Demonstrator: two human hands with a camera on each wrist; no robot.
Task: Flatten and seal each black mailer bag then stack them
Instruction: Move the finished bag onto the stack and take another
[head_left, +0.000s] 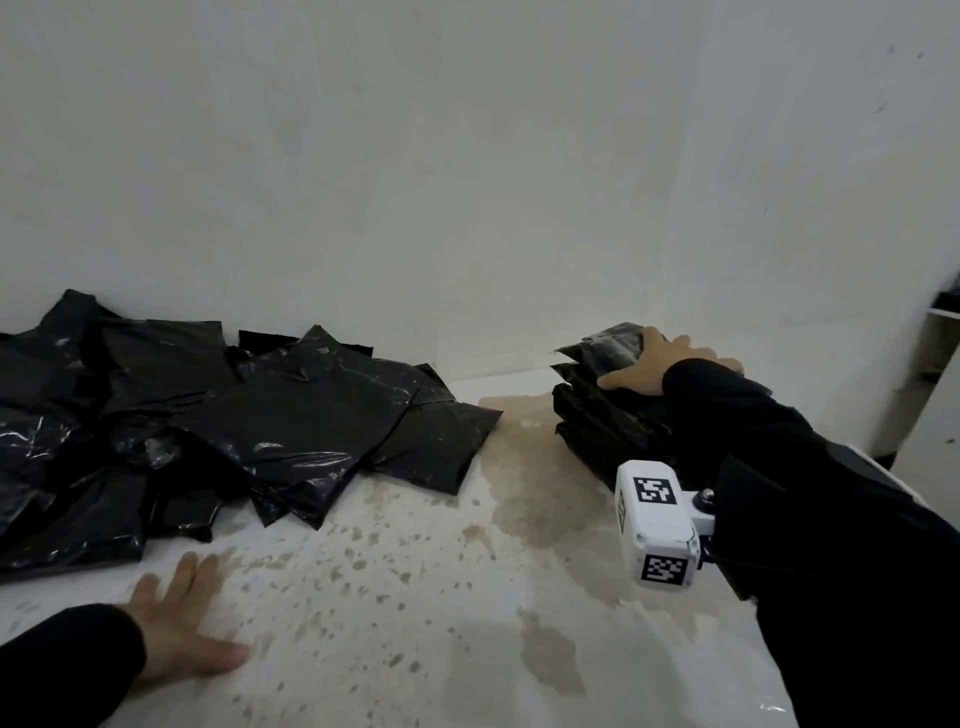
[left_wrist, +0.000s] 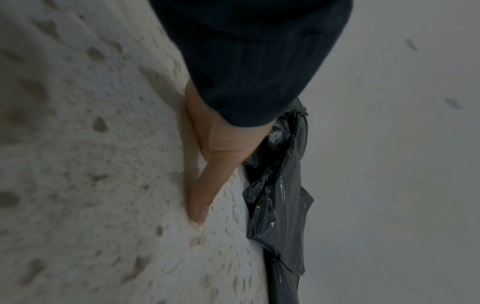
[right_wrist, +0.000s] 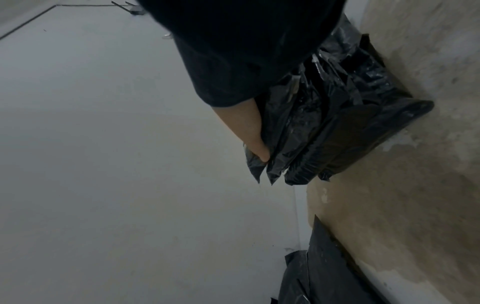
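Stacking step in hand, as I read it. My right hand lies on top of the stack of sealed black bags at about 2 o'clock on the table, close to the wall. Fingers are spread and nearly straight, palm down on the top bag; in the right wrist view the thumb presses against the bag edges, so this looks like pressing rather than a closed grasp. Nothing is lifted.

My left hand rests flat on the stained table at about 7 o'clock, fingers straight, holding nothing. The left wrist view shows one finger lying along the tabletop with the loose bags just beyond it.

The pile of unprocessed bags sprawls from 9 to 11 o'clock, crumpled and overlapping, well apart from the stack. Several remain, so I judge the task only partly done.

Next move, my estimate: release the stack, reach the left hand toward 10 o'clock, and draw one bag off the pile into the bare middle of the table for flattening. The nearest bag overlaps its neighbours, so a single-layer pinch at a free corner is called for. Whether the top bag's flap is fully sealed I cannot tell.
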